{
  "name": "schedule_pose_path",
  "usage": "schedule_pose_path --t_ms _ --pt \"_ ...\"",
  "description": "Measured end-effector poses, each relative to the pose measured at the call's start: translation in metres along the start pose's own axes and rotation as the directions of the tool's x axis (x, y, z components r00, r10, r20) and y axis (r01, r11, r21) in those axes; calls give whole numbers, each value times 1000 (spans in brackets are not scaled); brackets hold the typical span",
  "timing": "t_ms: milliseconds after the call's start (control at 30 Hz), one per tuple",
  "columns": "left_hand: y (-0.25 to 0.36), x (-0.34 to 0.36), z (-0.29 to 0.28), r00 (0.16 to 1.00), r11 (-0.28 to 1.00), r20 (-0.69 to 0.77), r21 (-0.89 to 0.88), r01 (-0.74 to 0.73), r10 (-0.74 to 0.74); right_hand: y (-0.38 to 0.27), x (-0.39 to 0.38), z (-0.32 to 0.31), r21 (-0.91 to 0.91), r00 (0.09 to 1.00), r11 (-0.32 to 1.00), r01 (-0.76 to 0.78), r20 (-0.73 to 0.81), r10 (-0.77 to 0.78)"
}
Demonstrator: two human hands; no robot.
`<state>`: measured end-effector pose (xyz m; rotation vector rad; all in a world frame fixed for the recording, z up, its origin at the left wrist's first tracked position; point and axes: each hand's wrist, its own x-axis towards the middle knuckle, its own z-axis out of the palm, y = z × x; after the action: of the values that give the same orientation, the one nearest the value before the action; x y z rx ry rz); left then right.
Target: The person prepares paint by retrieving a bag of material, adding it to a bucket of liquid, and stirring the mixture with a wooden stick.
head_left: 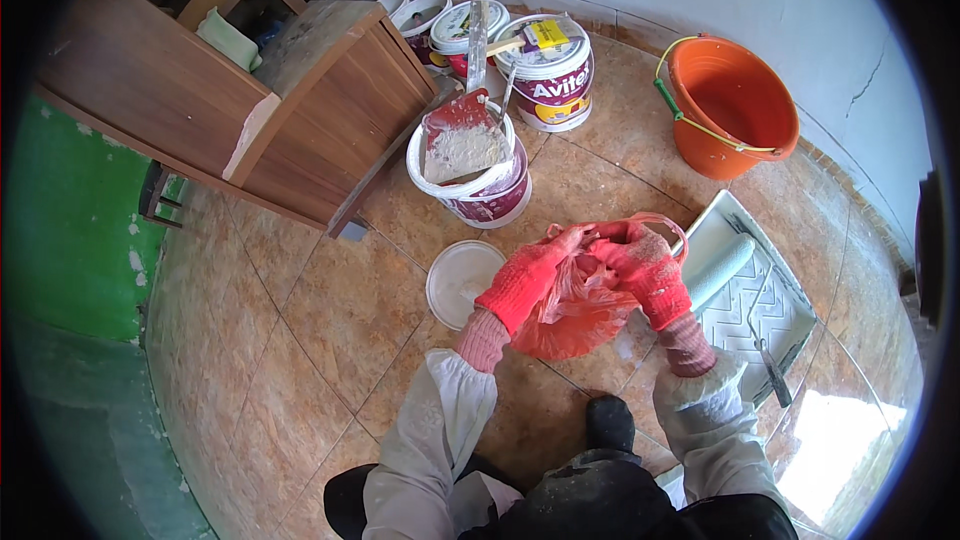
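Observation:
A thin red plastic bag [572, 325] hangs between my gloved hands, its lower part bulging; what it holds, I cannot make out. My left hand [530, 275], in a red work glove, grips the bag's gathered top from the left. From the right, my right hand [645, 270] is closed on the same bunched neck. A loop of the bag sticks out beyond the right glove. Left of my left hand lies a round white lid [462, 285] on the tiles. Close to my right hand is a paint tray [745, 315] with a pale roller [722, 270] in it.
An open bucket [490, 205] ahead carries a red scoop-like tool [460, 140] covered in white powder. Behind stand several paint buckets, one with a brush [510, 44] on its lid. An orange bucket [735, 105] is at far right. Wooden furniture [330, 110] leans at left.

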<state>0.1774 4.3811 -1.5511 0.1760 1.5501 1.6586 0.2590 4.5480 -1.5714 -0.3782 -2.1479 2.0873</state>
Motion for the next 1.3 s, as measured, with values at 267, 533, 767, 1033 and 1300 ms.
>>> schedule_pose_path --t_ms 267,533,767,1033,1300 --pt "-16 2 -12 999 998 -31 53 32 -30 -4 -12 16 -480 850 755 447 -35 -525" --pt "-6 2 -7 995 993 -31 -82 90 -93 1 -6 17 -289 950 929 232 -138 -280" --pt "-14 14 -8 995 995 -56 56 86 -83 16 -8 12 -466 803 675 572 151 -577" --pt "5 8 -4 975 522 87 833 -184 204 56 20 3 367 957 919 145 183 -224" --pt "10 0 -6 924 333 214 887 -319 316 41 16 -1 -195 957 977 88 290 -28"
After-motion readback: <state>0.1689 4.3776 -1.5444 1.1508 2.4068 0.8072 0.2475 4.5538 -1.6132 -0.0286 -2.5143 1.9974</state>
